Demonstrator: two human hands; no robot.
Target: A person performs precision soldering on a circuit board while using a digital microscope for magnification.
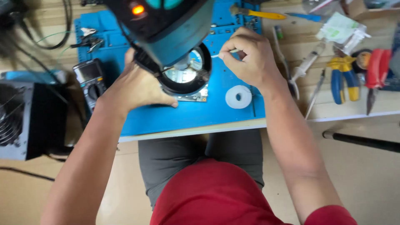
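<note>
Right hand (250, 56): fingers pinching a thin white swab (221, 54) over the lit circuit board (187, 77). Left hand (137, 87): fingers spread flat, pressing the blue mat (166, 118) near the tabletop's front edge.

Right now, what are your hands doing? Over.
Right hand pinching cotton swab at circuit board. Left hand steadying board on blue mat. Microscope head hides the contact spot.

wood bench (300, 41) w/ blue mat (175, 118)
</note>
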